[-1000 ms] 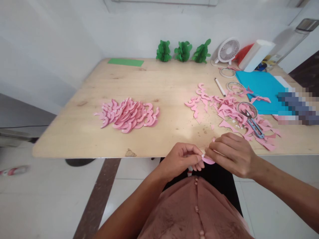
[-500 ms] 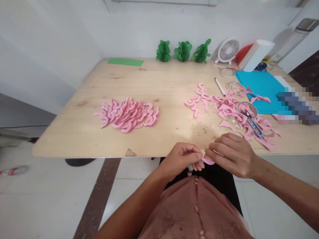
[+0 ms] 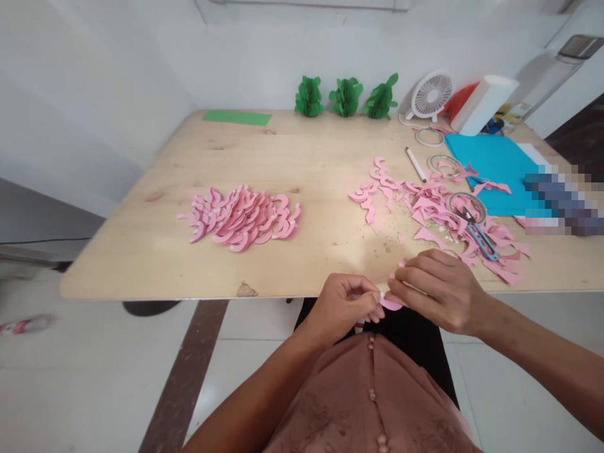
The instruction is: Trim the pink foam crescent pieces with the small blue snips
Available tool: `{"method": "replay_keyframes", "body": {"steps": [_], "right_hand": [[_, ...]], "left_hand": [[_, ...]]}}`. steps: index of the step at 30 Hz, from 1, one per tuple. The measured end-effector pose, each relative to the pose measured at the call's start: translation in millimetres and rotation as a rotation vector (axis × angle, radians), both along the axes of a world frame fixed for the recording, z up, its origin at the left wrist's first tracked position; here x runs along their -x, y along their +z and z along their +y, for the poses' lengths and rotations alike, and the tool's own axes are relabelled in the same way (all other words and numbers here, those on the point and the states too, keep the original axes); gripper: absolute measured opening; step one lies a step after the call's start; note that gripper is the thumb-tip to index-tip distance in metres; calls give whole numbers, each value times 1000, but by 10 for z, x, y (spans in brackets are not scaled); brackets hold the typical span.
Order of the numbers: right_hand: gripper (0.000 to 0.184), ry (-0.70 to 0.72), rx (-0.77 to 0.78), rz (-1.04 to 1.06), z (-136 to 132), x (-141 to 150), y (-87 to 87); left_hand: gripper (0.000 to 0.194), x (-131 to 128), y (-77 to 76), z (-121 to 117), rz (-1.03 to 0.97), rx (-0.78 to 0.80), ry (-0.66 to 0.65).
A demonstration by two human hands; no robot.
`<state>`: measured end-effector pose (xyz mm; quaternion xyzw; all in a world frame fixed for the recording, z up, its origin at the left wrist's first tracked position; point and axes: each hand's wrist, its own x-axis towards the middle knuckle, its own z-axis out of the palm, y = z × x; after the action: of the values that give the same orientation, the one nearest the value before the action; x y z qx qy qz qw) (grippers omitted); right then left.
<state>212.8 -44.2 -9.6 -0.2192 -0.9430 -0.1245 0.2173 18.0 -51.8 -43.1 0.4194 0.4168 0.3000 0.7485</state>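
A small curved piece of pink paper (image 3: 391, 305) is held between my two hands at the table's front edge. My right hand (image 3: 436, 292) is closed on it, its fingers bent and covering much of the paper. The thumb and forefinger of my left hand (image 3: 352, 305) pinch at its left end, where a small white spot shows. Left of my hands lies a heap of cut pink paper curves (image 3: 245, 217), overlapping, some with white spots. Pink paper scraps (image 3: 431, 204) spread beyond my right hand, with grey-blue snips (image 3: 481, 239) on top.
Tape rolls (image 3: 443, 165), a white marker (image 3: 416, 165) and a blue folder (image 3: 500, 170) lie on the right. Along the wall stand green paper figures (image 3: 346, 97), a white fan (image 3: 431, 95) and a glass bottle (image 3: 550, 82). A green strip (image 3: 237, 117) lies back left.
Both hands have shifted very slightly with the pink paper piece. A white spot now shows at its left end, by the left fingertips. The table's things stay put.
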Motion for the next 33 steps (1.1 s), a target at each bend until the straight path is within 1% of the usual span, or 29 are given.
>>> {"method": "replay_keyframes", "body": {"steps": [6, 10, 12, 15, 17, 19, 22, 24, 27, 29, 31, 33], "right_hand": [[2, -32, 21, -5, 10, -5, 31], [7, -63, 6, 3, 23, -35, 58], [9, -96, 0, 47, 9, -42, 85], [11, -184, 65, 181, -77, -18, 119], [12, -256, 139, 314, -181, 16, 109], [12, -368, 231, 459, -303, 54, 57], [13, -563, 413, 686, -458, 116, -81], [15, -642, 559, 817, -508, 171, -177], [17, -674, 828, 1035, -497, 281, -274], [18, -669, 973, 1173, -459, 357, -305], [18, -652, 1052, 1274, -421, 416, -320], [17, -631, 1088, 1336, -396, 451, -332]], "left_hand": [[13, 4, 13, -14, -12, -35, 17], [16, 27, -8, -36, 1, -97, 44], [17, 41, -36, -57, 22, -160, 66], [17, 57, -82, -86, 50, -244, 87], [16, 63, -100, -97, 45, -278, 94], [16, 61, -99, -97, 38, -305, 112], [16, 40, -71, -86, 37, -337, 162], [16, 14, -52, -81, 31, -344, 188], [16, -32, -43, -85, 23, -340, 195], [15, -57, -45, -92, 15, -332, 190], [16, -73, -47, -98, -2, -318, 195], [16, -82, -44, -96, -33, -298, 209]]}}
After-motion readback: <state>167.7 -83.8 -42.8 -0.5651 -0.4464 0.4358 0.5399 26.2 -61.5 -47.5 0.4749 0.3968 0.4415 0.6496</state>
